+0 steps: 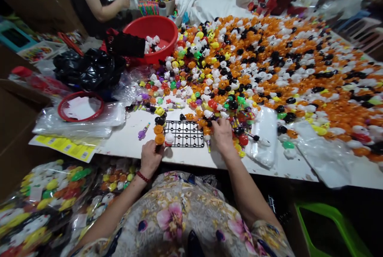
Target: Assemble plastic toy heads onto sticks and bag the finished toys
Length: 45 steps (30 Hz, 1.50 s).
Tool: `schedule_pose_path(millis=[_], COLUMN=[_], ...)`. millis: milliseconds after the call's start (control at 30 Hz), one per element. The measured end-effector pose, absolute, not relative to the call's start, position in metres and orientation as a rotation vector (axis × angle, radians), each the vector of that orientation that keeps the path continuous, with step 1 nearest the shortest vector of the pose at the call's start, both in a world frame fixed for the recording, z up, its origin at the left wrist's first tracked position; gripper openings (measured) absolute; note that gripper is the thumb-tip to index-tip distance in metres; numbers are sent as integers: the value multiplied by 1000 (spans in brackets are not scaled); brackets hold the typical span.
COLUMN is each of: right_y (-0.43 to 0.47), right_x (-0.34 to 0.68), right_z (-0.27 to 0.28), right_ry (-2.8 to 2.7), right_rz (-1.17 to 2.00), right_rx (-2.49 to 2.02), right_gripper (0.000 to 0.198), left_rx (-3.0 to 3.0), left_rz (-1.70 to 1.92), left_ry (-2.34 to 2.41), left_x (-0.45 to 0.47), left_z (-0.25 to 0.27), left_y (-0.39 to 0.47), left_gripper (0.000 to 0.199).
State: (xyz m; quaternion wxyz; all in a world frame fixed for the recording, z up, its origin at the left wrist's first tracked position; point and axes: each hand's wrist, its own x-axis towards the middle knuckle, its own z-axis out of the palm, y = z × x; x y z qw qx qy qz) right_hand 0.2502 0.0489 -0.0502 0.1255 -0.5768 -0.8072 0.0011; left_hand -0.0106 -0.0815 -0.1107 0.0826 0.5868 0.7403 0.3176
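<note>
A black plastic grid lies flat on the white table in front of me, with a white-and-red toy piece at its left end. My left hand is at the grid's near left corner, its fingers closed beside a short row of orange toy pieces. What those fingers grip is hidden. At the grid's right, my right hand reaches to the edge of the toy pile with bent, closed fingers. Whatever it pinches is too small to tell. A stick-shaped toy with a purple top lies left of the grid.
A large heap of small orange, white and black toys covers the table's right and back. Clear plastic bags lie at right. A red basin, a red basket and black bags stand left. Another person's arm is behind.
</note>
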Motion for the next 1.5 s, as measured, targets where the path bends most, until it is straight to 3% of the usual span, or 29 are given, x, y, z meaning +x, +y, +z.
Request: schedule_pose_path(millis=[167, 367, 567, 700, 900, 1100, 1333, 1500], right_y=[70, 70, 62, 54, 27, 26, 33, 28], right_x=[252, 240, 237, 234, 204, 169, 145, 136], right_z=[-42, -42, -35, -27, -19, -22, -22, -18], right_ry=[-2510, -2595, -2650, -2635, -2543, -2505, -2409, -2444], right_rz=[12, 120, 173, 144, 472, 704, 878, 1053], right_rx=[-1676, -1752, -1771, -1588, -1114, -792, -786, -768], right_gripper=[21, 20, 19, 20, 28, 28, 22, 12], left_rx=[1720, 1843, 2461, 2564, 2486, 2454, 2505, 2475], left_rz=[1036, 1468, 1069, 858, 970, 984, 989, 1011], left_ry=[2090, 2044, 1834, 1740, 1599, 1579, 1643, 1655], left_x=[-14, -25, -21, -13, -19, -25, -21, -22], left_z=[-106, -68, -18, -14, -18, -18, -19, -21], left_y=[-85, -103, -91, -75, -70, -71, -71, -72], left_gripper=[7, 33, 52, 39, 25, 29, 22, 28])
